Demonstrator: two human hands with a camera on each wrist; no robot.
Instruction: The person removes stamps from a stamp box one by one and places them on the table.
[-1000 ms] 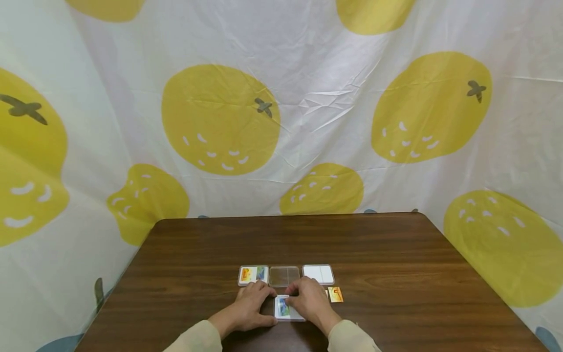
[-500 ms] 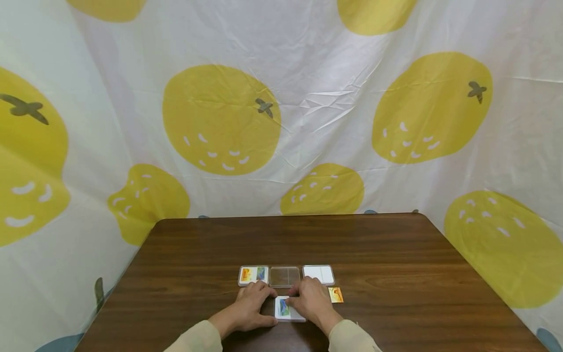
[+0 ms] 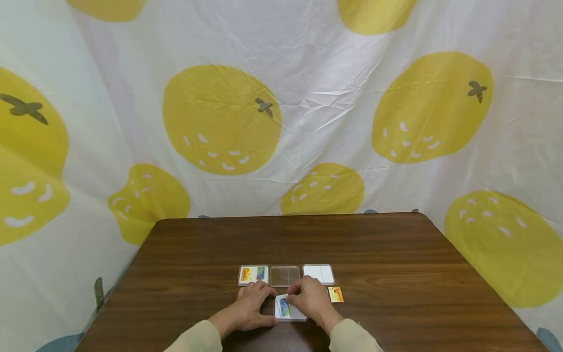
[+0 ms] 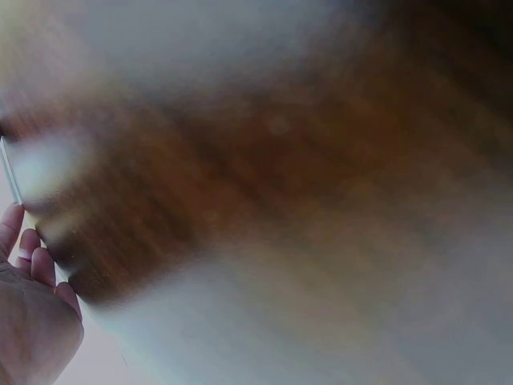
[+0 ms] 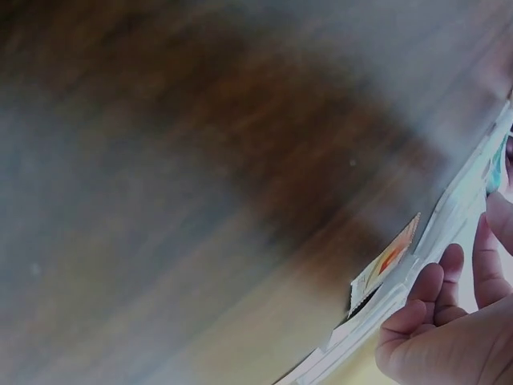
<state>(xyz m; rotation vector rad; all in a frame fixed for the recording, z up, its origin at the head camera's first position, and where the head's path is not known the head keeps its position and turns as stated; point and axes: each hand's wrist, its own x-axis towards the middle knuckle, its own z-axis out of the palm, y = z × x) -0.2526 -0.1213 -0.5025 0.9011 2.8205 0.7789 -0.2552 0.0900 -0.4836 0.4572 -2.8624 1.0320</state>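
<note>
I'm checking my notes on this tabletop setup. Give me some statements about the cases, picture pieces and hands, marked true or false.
1. The left hand is at the left side of the near case. True.
2. A loose orange piece lies on the table, to the right of the right hand. True.
3. In the back row, the left case shows only one picture. False: it shows two, one orange and one blue-green.
4. The middle case is clear, with the brown tabletop showing through it. True.
5. The right case shows an orange picture. False: only white shows in it.
</note>
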